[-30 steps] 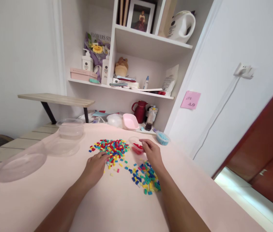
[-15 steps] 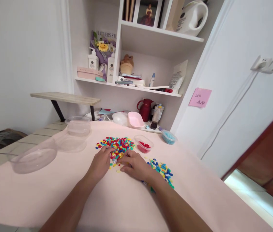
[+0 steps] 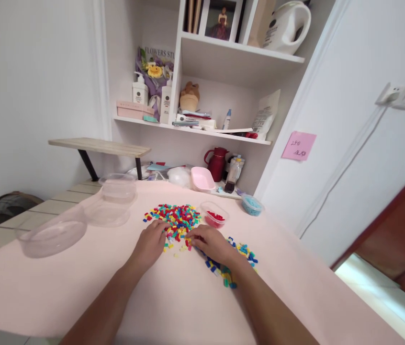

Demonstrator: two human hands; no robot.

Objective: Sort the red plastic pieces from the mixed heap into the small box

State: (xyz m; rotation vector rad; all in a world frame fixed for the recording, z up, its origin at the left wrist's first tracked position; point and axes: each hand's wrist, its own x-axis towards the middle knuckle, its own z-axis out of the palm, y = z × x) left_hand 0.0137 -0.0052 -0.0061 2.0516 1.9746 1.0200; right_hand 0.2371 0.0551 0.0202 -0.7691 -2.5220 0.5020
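A pile of small coloured toy bricks [image 3: 179,215] lies in the middle of the pink-covered table. My left hand [image 3: 149,245] rests at the pile's near left edge, fingers loosely bent, thumb apart, with no brick visible in it. At the near right edge, my right hand [image 3: 212,243] has its fingers curled together over the bricks; whatever lies between the tips is too small to tell. Partly under that hand and wrist is a second, looser pile [image 3: 243,251], mostly blue, yellow and green. A clear tub [image 3: 219,208] with red bricks stands just beyond the right hand.
A clear tub of light blue bricks [image 3: 252,205] stands at the far right. On the left are clear plastic containers [image 3: 55,235]. Along the back are a pink tray [image 3: 203,179], a red jug [image 3: 217,164] and a bottle [image 3: 233,176], below a shelf [image 3: 195,127].
My right hand has moved right, away from my left, uncovering bricks near the pile's front edge and part of the second pile. The left hand has barely moved.
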